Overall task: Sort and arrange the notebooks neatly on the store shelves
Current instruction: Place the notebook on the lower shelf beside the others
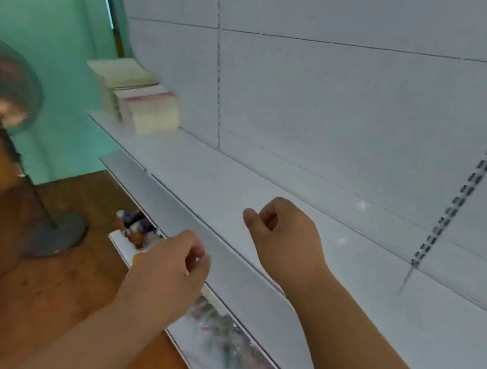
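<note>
Head view, notebooks: two blurred stacks (137, 95) at the far left end of the upper shelf (219, 187), cream page edges facing out; the nearer one shows a red-edged top.
Head view, left hand: (172, 263) below the shelf's front lip, fingers curled in, thumb close to the forefinger. Nothing visible in the grip.
Head view, right hand: (284, 233) over the bare middle of the shelf, loosely fisted, holding nothing.
Head view, key relation: the stacks lie up and to the left of both hands, well apart from either. Left hand sits on the nearer side; right hand is already at shelf height.
Head view, long axis: stacks seem to run back toward the rear panel; blur prevents certainty.
Head view, lower shelf: colourful packaged goods (236, 350) under the left forearm, too smeared to identify.
Head view, surroundings: a standing fan (1, 85) on the wooden floor (39, 296) at left.
Judgement: next reach probably goes leftward along the shelf to the stacks.
</note>
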